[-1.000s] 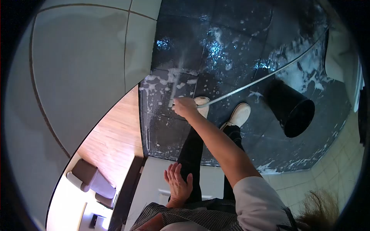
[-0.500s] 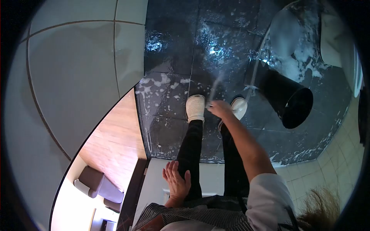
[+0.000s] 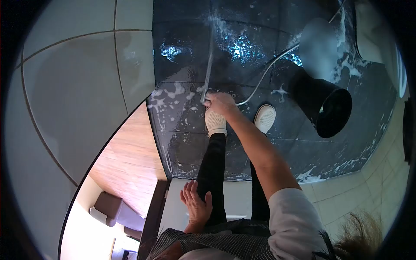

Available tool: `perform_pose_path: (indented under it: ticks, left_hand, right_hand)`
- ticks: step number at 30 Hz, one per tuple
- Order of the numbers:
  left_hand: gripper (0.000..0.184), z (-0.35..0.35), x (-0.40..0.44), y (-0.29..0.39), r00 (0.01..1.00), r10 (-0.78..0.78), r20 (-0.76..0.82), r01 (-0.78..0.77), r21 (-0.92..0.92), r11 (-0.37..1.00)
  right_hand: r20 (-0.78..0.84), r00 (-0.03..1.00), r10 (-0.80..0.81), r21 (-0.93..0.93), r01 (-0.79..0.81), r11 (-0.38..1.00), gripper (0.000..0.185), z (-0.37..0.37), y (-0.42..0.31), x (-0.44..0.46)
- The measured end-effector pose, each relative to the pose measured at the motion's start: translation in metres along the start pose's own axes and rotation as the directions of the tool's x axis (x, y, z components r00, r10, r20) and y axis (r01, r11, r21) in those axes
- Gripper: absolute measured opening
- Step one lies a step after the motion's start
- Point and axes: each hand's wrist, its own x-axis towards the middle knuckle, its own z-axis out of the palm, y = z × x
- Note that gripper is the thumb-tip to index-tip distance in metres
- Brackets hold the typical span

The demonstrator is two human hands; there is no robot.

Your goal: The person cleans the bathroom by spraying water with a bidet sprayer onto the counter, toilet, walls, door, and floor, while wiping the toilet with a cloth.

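Observation:
My right hand reaches down in front of my shoes, fingers wrapped round the end of a thin metallic spray hose. A straight water jet leaves the hose end and strikes the dark tiled floor farther ahead. The nozzle itself is mostly covered by my fingers. From my hand the hose curves up to the right, passing behind a blurred patch. My left hand lies open by my left leg, fingers spread, holding nothing.
A black bin lies tipped on its side to the right. White foam spots the wet floor. My two light shoes stand on it. Pale tiled wall rises at left, with a mirror below. A white fixture stands far right.
My right hand has swung left with the spray hose, and the jet now hits farther ahead and left. The hose has shifted along. My left hand stays nearly in place.

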Motion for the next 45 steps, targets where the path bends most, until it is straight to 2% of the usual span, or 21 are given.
perform_pose_path:
  ticks: [4, 5, 6, 7, 9, 13, 14, 16, 19, 21, 24, 25, 26, 27, 28, 32, 34, 38, 41, 43, 45]
  left_hand:
    - [0.058, 0.001, 0.001, -0.001, 1.0, 0.013, -0.015, -0.013, -0.012, 1.0]
    - [0.058, 0.0, 0.001, 0.0, 1.0, 0.013, -0.021, -0.013, -0.016, 1.0]
    - [0.058, -0.001, 0.002, 0.001, 1.0, 0.009, -0.02, -0.009, -0.014, 1.0]
    - [0.058, -0.001, 0.001, 0.002, 1.0, 0.006, -0.017, -0.006, -0.013, 1.0]
    - [0.059, -0.001, 0.001, 0.002, 1.0, 0.003, -0.013, -0.003, -0.016, 1.0]
    - [0.058, 0.0, 0.001, 0.003, 1.0, -0.015, -0.007, 0.015, -0.006, 1.0]
    - [0.058, 0.001, 0.002, 0.003, 1.0, -0.011, -0.005, 0.011, -0.007, 1.0]
    - [0.057, 0.001, 0.002, 0.001, 0.999, 0.022, -0.028, -0.023, -0.01, 1.0]
    - [0.056, 0.001, 0.002, 0.001, 1.0, 0.021, -0.017, -0.021, -0.003, 1.0]
    - [0.056, 0.001, 0.001, 0.001, 1.0, 0.02, -0.018, -0.02, -0.01, 1.0]
    - [0.056, 0.002, 0.001, 0.001, 0.999, 0.019, -0.03, -0.019, -0.022, 1.0]
    - [0.056, 0.003, 0.0, 0.001, 0.999, 0.016, -0.037, -0.016, -0.022, 1.0]
    - [0.056, 0.003, 0.0, 0.001, 0.999, 0.015, -0.041, -0.016, -0.029, 0.999]
    - [0.056, 0.004, 0.0, 0.001, 0.999, 0.009, -0.044, -0.01, -0.025, 1.0]
    - [0.056, 0.004, 0.0, 0.001, 0.999, 0.003, -0.047, -0.004, -0.019, 1.0]
    - [0.056, 0.002, 0.001, 0.004, 1.0, 0.005, -0.03, -0.006, -0.022, 1.0]
    - [0.057, 0.002, 0.001, 0.004, 0.999, 0.024, -0.045, -0.025, -0.019, 1.0]
    - [0.058, -0.001, 0.002, 0.009, 0.999, 0.032, -0.045, -0.031, 0.014, 0.999]
    - [0.057, -0.002, 0.002, 0.016, 0.998, 0.041, -0.043, -0.04, 0.026, 0.999]
    - [0.057, -0.003, 0.002, 0.02, 0.995, 0.073, -0.074, -0.069, 0.054, 0.996]
    - [0.057, -0.006, 0.003, 0.027, 0.992, 0.098, -0.078, -0.094, 0.058, 0.994]
  right_hand:
    - [-0.183, 0.944, 0.274, 0.057, -0.268, 0.962, 0.033, -0.026, 0.038, -0.019]
    - [-0.135, 0.933, 0.334, 0.123, -0.319, 0.94, 0.043, -0.03, 0.058, -0.028]
    - [-0.239, 0.904, 0.353, 0.106, -0.337, 0.935, 0.045, -0.009, 0.091, -0.032]
    - [-0.241, 0.905, 0.352, 0.1, -0.337, 0.936, 0.045, -0.017, 0.094, -0.038]
    - [-0.168, 0.811, 0.56, 0.158, -0.538, 0.828, 0.049, -0.028, 0.098, -0.051]
    - [-0.276, 0.896, 0.349, 0.155, -0.317, 0.936, 0.049, -0.033, 0.071, -0.006]
    - [-0.176, 0.929, 0.327, 0.237, -0.282, 0.93, 0.049, -0.06, 0.039, 0.005]
    - [-0.122, 0.99, 0.074, 0.21, -0.047, 0.977, 0.05, -0.072, 0.015, 0.045]
    - [-0.318, 0.948, -0.024, 0.174, 0.083, 0.981, 0.051, -0.074, 0.002, 0.085]
    - [-0.275, 0.961, -0.035, 0.406, 0.149, 0.902, 0.054, -0.092, 0.001, 0.097]
    - [-0.464, 0.866, 0.185, 0.614, 0.164, 0.772, 0.046, -0.109, 0.028, 0.065]
    - [-0.563, 0.79, 0.241, 0.698, 0.3, 0.65, 0.036, -0.106, 0.039, 0.051]
    - [-0.46, 0.788, 0.409, 0.711, 0.052, 0.701, 0.033, -0.117, 0.045, 0.028]
    - [-0.567, 0.731, 0.38, 0.717, 0.209, 0.665, 0.033, -0.093, 0.081, 0.03]
    - [-0.516, 0.746, 0.42, 0.765, 0.182, 0.617, 0.034, -0.084, 0.103, 0.02]
    - [-0.542, 0.816, 0.201, 0.678, 0.283, 0.678, 0.03, -0.1, 0.079, 0.01]
    - [-0.534, 0.841, 0.09, 0.54, 0.256, 0.802, 0.031, -0.135, 0.034, 0.015]
    - [-0.626, 0.777, 0.064, 0.574, 0.403, 0.713, 0.031, -0.177, 0.016, 0.045]
    - [-0.707, 0.653, 0.27, 0.612, 0.376, 0.695, 0.028, -0.201, 0.032, 0.039]
    - [-0.666, 0.587, 0.46, 0.724, 0.362, 0.587, 0.025, -0.217, 0.051, 0.017]
    - [-0.653, 0.583, 0.483, 0.743, 0.371, 0.557, 0.023, -0.236, 0.056, -0.003]
